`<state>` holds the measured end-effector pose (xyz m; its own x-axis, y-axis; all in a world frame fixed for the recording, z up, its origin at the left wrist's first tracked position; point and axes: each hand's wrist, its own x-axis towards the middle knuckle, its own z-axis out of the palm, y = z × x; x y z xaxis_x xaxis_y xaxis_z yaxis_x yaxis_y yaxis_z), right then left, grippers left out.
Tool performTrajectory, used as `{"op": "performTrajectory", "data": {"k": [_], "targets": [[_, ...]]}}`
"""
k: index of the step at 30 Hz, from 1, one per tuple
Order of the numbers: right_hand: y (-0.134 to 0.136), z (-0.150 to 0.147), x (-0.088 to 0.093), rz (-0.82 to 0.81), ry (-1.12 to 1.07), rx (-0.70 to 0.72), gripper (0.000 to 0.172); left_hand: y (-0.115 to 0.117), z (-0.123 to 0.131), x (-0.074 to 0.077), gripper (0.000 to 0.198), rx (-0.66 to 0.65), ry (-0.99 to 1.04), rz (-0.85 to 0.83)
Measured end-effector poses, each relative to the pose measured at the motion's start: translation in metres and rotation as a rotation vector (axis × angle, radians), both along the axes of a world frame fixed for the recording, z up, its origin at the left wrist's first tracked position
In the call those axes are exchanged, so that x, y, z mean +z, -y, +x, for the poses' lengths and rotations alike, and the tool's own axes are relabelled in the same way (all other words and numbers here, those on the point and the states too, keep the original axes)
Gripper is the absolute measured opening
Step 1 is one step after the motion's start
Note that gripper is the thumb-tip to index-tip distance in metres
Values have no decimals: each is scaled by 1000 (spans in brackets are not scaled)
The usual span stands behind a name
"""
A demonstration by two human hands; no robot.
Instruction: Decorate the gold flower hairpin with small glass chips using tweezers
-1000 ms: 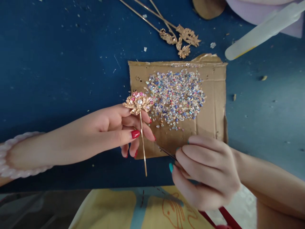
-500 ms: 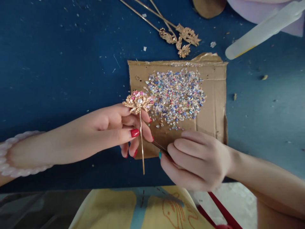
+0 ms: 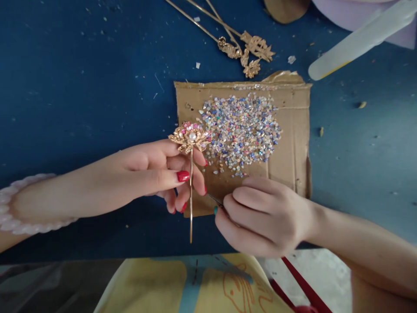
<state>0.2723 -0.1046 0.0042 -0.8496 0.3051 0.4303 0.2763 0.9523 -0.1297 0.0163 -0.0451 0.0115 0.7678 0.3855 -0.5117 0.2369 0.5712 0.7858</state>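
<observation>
My left hand (image 3: 150,174) is closed on a gold hairpin (image 3: 191,187), the stem passing between thumb and fingers. The hairpin's flower head (image 3: 190,137) rests above my forefinger, with a white pearl at its centre and pink chips on its upper petals. My right hand (image 3: 267,217) is closed around slim dark tweezers (image 3: 215,200). Their tip points up and left, close to my left fingertips; whether it touches them I cannot tell. Most of the tweezers is hidden in my fist. Beyond both hands, a spread of small coloured stone chips (image 3: 241,130) lies on a cardboard sheet (image 3: 291,152).
Several gold hairpins (image 3: 257,45) lie crossed at the back of the blue table (image 3: 81,87). To the right are a whitish translucent tube (image 3: 355,43) and a pale purple item (image 3: 335,17). Small scraps dot the tabletop. A yellow patterned cloth (image 3: 156,287) covers my lap.
The hairpin has turned slightly, its stem now nearly vertical with the lower end farther left. My right hand has shifted a little left and up with the tweezers.
</observation>
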Motion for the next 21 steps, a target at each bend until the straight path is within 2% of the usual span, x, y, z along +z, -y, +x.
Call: {"op": "performTrajectory", "data": {"k": [9, 13, 21], "targets": [[4, -2, -6, -21, -55, -39, 3, 0, -1, -3, 17, 24, 35, -51], [3, 0, -6, -31, -108, -69, 2, -1, 1, -1, 18, 5, 32, -47], [-2, 8, -1, -108, -67, -42, 8, -3, 2, 3, 29, -21, 10, -27]]}}
